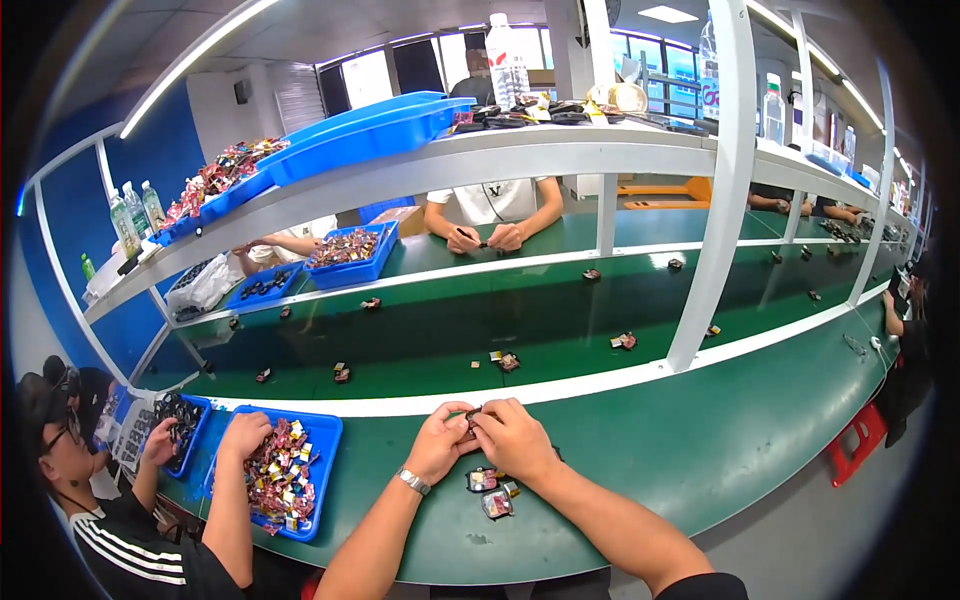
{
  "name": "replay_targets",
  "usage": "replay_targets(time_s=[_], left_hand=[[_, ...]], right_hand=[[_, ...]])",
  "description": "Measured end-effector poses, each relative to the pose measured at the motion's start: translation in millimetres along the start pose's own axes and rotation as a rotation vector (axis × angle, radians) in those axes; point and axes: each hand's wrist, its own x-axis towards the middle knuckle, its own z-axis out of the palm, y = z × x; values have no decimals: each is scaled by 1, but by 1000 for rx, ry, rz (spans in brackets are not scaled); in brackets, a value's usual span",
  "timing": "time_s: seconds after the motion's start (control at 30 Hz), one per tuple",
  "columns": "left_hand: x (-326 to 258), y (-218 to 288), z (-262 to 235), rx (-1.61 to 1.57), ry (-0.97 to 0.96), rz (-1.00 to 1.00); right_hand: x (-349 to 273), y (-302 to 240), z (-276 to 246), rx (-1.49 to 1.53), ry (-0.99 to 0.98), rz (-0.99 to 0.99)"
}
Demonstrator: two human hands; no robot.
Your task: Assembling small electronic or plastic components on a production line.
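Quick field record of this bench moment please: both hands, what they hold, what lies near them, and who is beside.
left hand: pinching a small dark part, wristwatch on the wrist
right hand: pinching the same small dark part
near the hands: small packets on the green bench
left neighbour: a person's hand in a blue tray of small packets
beyond: green conveyor belt carrying scattered pieces

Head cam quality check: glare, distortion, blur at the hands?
Head view: heavy fisheye, the white shelf frame bows and the corners go black; ceiling strip lights reflect as pale glare on the green conveyor belt; windows behind are blown out; the left hand and right hand are fairly sharp, but the small dark part pinched between them is too small to resolve.
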Motion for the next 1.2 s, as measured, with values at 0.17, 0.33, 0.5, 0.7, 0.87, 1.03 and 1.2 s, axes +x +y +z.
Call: replay_targets(time_s=[0.17, 0.33, 0.5, 0.7, 0.87, 1.03, 1.2], left_hand=[[-1, 1, 1, 18, 9, -8], [-1, 1, 7, 32, 35, -15], [-1, 0, 10, 58, 67, -11], [-1, 1, -5, 102, 26, -31], [-1, 7, 13, -42, 10, -3], [-2, 6, 4, 22, -20, -22], [0, 8, 5, 36, -34, -24]], right_hand=[[-2, 1, 1, -62, -33, -24], [-4, 4, 4, -115, -28, -40], [-2, 5, 5, -131, 8, -73], [-1, -6, 7, 34, -94, 68], [17, 70, -6, -37, -35, 199], [21, 158, -44, -310, -167, 441], [41, 205, -94, -617, -41, 708]])
